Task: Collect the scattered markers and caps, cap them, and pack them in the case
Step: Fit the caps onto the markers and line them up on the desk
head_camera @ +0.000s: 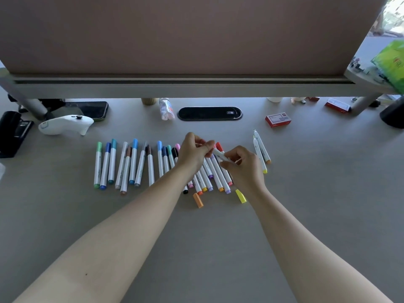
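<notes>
While the left hand [192,153] is pinching one end of a white marker [220,155], the right hand [242,166] is gripping its other end above the row of capped markers [131,165] lying mid-tabletop [328,204]. Loose orange cap [198,200] and yellow cap [241,196] are lying nearer the front edge. A tan partition [196,36] is standing along the far edge.

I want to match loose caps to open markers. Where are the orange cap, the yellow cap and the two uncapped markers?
orange cap [198,200]: head view, mid-body.
yellow cap [240,196]: head view, mid-body.
two uncapped markers [261,149]: head view, barrel of the farther one.
</notes>
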`<act>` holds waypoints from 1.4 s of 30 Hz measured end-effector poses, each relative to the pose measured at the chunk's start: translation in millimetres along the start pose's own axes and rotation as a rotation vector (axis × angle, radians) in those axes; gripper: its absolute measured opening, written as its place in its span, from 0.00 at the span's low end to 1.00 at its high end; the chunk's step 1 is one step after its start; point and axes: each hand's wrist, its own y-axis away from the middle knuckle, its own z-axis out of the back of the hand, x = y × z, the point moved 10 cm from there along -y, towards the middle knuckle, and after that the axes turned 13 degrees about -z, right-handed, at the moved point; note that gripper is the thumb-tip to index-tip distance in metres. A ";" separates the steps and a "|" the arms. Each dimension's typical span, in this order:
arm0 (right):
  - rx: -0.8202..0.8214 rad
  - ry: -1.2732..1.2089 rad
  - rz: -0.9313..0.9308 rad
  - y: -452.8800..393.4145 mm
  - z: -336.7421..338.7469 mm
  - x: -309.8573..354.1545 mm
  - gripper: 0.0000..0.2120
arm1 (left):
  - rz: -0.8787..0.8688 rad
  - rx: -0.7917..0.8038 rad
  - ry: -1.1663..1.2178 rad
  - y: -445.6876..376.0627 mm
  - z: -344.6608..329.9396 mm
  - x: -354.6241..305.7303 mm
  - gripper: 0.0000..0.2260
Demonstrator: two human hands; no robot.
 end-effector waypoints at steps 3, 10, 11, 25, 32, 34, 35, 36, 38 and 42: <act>0.026 -0.075 -0.022 -5.3 -0.3 -6.3 0.06 | 0.007 0.031 -0.036 -11.1 -6.0 1.7 0.10; -0.188 -0.132 -0.182 -34.7 41.3 -53.3 0.08 | 0.036 0.086 -0.163 -43.4 -30.9 9.3 0.03; -0.214 -0.073 -0.198 -39.1 45.3 -60.8 0.09 | 0.027 0.111 -0.191 -47.0 -36.4 10.4 0.04; -0.204 0.306 -0.146 -66.6 28.7 -72.3 0.17 | -0.216 0.345 -0.801 -74.0 -77.8 28.1 0.11; -0.115 -0.034 -0.204 -57.2 34.5 -77.5 0.17 | -0.260 0.388 -0.871 -58.6 -71.9 19.6 0.16; -0.089 -0.077 -0.200 -52.3 35.5 -75.9 0.18 | -0.280 0.411 -0.838 -49.0 -70.4 14.7 0.16; -0.078 -0.094 -0.202 -49.7 36.2 -75.6 0.18 | -0.298 0.430 -0.813 -42.9 -70.6 12.3 0.16; -0.070 -0.103 -0.204 -46.2 37.2 -75.3 0.18 | -0.323 0.456 -0.789 -34.9 -71.5 9.3 0.15; -0.057 -0.117 -0.217 -38.8 38.5 -75.7 0.19 | -0.376 0.530 -0.760 -15.4 -74.8 5.2 0.14; -0.031 -0.134 -0.239 -24.4 43.1 -79.2 0.18 | -0.460 0.719 -0.793 30.0 -90.7 10.2 0.12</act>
